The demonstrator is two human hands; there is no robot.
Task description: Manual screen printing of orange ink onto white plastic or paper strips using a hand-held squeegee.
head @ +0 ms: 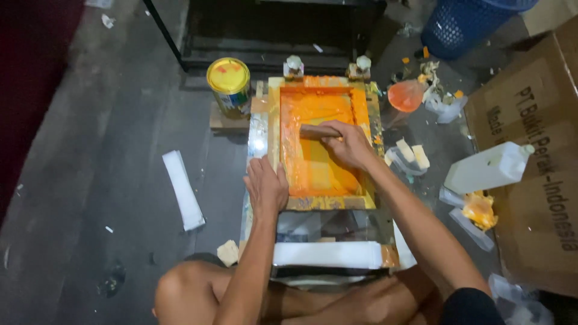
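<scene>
1. From the head camera we look down on a wooden screen-printing frame (325, 201) flooded with orange ink, lying flat on a low glass-topped stand on the dark floor (108, 180).
2. Our right hand (348, 144) is inside the frame, fingers clamped together on a squeegee (316, 130) that lies across the upper half of the orange mesh.
3. Our left hand (265, 186) rests flat on the frame's left rail near the bottom corner, fingers together and pointing away from us, gripping nothing.
4. Beyond the frame's top edge, two clamps with white knobs (294, 63) sit on the far rail, just in front of a black metal rack (265, 36).
5. Left of the frame stands a paint can with a yellow lid (229, 81), on a small block, close to the frame's corner.
6. Further left, a white strip (183, 189) lies on the floor, well apart from the stand.
7. To the right we see pale foam blocks (412, 153) just beside our right forearm, a white plastic jug (489, 168) on its side, an orange-stained rag (480, 210) and an ink-filled plastic bag (406, 95).
8. A cardboard box (536, 150) crowds the right edge, with a blue mesh basket (466, 21) at the top.
9. Our bare knees fill the bottom of the view.
</scene>
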